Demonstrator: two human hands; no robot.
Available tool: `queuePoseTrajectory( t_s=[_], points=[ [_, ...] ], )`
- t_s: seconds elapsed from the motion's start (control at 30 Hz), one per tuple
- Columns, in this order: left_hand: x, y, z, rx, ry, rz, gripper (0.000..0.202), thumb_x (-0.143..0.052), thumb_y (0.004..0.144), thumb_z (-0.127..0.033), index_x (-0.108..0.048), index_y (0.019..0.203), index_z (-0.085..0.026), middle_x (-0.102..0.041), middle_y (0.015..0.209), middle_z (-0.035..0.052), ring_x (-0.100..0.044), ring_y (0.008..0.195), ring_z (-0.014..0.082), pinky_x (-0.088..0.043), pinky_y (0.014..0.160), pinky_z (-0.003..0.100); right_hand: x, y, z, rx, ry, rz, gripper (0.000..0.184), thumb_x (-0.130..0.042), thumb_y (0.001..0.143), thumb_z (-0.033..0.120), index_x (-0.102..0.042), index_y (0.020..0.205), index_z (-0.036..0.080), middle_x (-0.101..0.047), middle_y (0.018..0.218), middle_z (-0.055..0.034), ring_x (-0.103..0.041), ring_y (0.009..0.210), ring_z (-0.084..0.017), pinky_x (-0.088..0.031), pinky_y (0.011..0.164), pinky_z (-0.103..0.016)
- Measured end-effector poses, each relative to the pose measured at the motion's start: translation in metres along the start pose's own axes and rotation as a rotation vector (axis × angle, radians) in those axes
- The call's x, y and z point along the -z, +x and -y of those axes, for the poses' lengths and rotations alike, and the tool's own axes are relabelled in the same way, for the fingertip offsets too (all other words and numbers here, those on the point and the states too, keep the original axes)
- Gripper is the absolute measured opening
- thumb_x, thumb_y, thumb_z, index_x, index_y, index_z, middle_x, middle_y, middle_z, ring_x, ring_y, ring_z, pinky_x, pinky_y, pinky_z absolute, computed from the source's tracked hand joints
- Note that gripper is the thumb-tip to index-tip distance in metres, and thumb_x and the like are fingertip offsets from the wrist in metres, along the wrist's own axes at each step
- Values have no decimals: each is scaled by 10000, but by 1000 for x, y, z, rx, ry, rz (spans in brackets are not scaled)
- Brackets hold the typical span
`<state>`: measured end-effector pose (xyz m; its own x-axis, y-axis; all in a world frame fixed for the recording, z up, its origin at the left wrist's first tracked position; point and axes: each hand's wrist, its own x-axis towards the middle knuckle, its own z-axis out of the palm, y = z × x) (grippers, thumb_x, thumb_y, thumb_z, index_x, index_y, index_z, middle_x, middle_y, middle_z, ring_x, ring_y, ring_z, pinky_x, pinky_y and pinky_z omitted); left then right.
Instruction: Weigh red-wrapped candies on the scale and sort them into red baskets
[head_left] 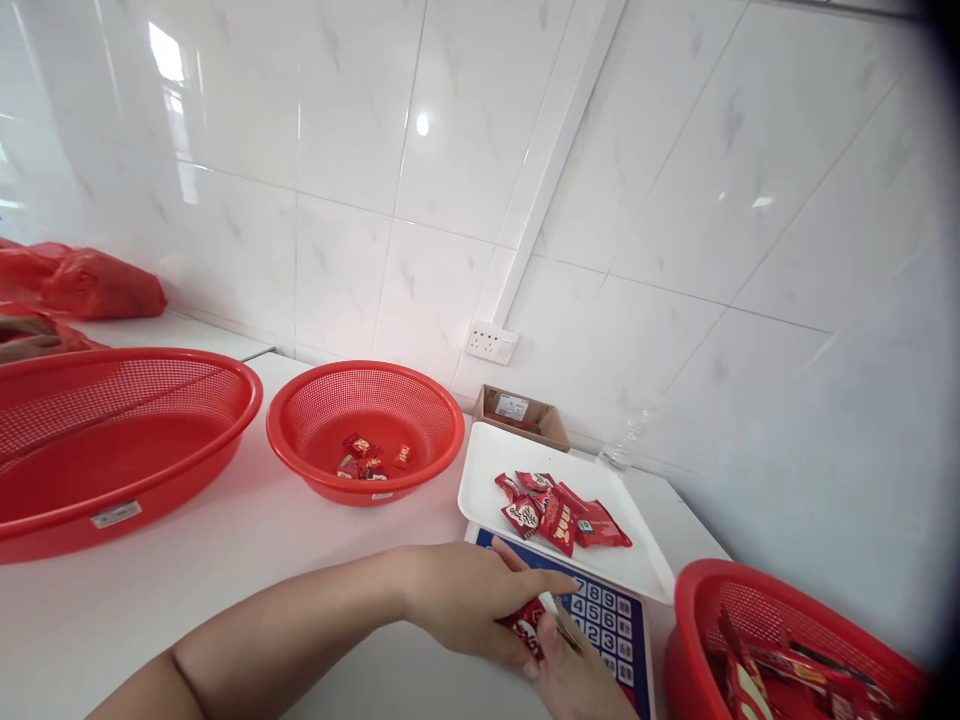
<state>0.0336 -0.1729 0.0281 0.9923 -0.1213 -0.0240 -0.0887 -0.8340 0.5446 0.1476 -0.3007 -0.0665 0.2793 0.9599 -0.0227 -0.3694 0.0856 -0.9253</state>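
My left hand [472, 600] reaches across the white counter to the front of a weighing scale, its fingers closed round a small red wrapped sweet [527, 625]. My right hand [574, 675] comes up from the bottom edge and pinches the same sweet from below. The scale's white tray [487, 470] carries a heap of red wrapped sweets [559, 515]. Its blue keypad [607, 620] lies just right of my fingers.
A round red mesh basket [300, 420] with a few sweets stands behind my left arm. A large red oval basket [67, 500] sits at the left. Another red basket [697, 610] with sweets is at the lower right. A small cardboard box [544, 420] stands against the tiled wall.
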Motion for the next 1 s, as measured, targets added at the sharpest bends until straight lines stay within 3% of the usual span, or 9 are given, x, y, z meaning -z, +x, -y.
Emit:
queuePoseTrajectory(
  t_s=[0.17, 0.27, 0.33, 0.4, 0.53, 0.7, 0.83, 1.0],
  points=[
    [9, -7, -5, 35, -113, -114, 495, -556, 804, -423, -459, 1271, -294, -686, 945, 26, -645, 784, 193, -452, 660, 245, -2, 8, -13, -64, 152, 21, 565, -616, 677, 629, -579, 1156, 334, -654, 1078, -53, -630, 899, -254, -502, 731, -436],
    [15, 0, -3, 122, -202, -330, 328, -432, 886, -372, -515, 1186, -268, -681, 938, 3, -630, 799, 151, -446, 674, 221, -5, 5, -9, -79, 308, -15, 601, -629, 677, 617, -554, 1189, 311, -680, 1023, -66, -655, 833, -246, -516, 633, -367],
    [17, 13, 4, 155, -126, -483, 300, -394, 904, -345, -550, 1132, -228, -666, 960, 27, -605, 874, 159, -443, 737, 241, -9, 2, -5, -70, 368, -49, 600, -629, 704, 585, -536, 1215, 285, -678, 1032, -88, -657, 819, -234, -508, 577, -308],
    [18, 30, 13, 123, 0, -555, 290, -419, 896, -339, -579, 1092, -198, -634, 1037, 59, -553, 1000, 183, -419, 840, 276, -15, -1, -3, -55, 371, -53, 581, -630, 722, 558, -544, 1210, 254, -678, 1021, -104, -657, 796, -222, -497, 539, -274],
    [18, 66, 33, 62, 127, -528, 377, -488, 862, -381, -533, 1173, -174, -539, 1214, 108, -429, 1181, 217, -347, 979, 329, -26, -4, -6, -80, 279, 23, 626, -635, 694, 590, -580, 1167, 184, -671, 1003, -152, -653, 768, -240, -488, 502, -282],
    [16, 102, 49, 124, 217, -404, 534, -545, 813, -439, -449, 1260, -163, -402, 1361, 142, -255, 1314, 278, -239, 1059, 422, -30, -5, -9, -119, 180, 74, 659, -617, 688, 622, -586, 1158, 161, -664, 999, -164, -651, 774, -250, -487, 524, -298],
    [10, 116, 55, 138, 220, -331, 700, -543, 774, -539, -364, 1327, -150, -340, 1404, 147, -159, 1344, 329, -206, 1065, 471, -27, -6, -7, -87, 197, 69, 610, -596, 731, 592, -579, 1170, 168, -667, 987, -146, -644, 781, -234, -486, 546, -298],
    [10, 119, 51, 126, 206, -309, 803, -568, 733, -582, -330, 1348, -124, -341, 1403, 158, -167, 1340, 337, -212, 1063, 465, -28, -8, -7, -85, 195, 69, 579, -589, 754, 566, -571, 1173, 168, -665, 984, -143, -642, 774, -224, -478, 545, -289]
  ],
)
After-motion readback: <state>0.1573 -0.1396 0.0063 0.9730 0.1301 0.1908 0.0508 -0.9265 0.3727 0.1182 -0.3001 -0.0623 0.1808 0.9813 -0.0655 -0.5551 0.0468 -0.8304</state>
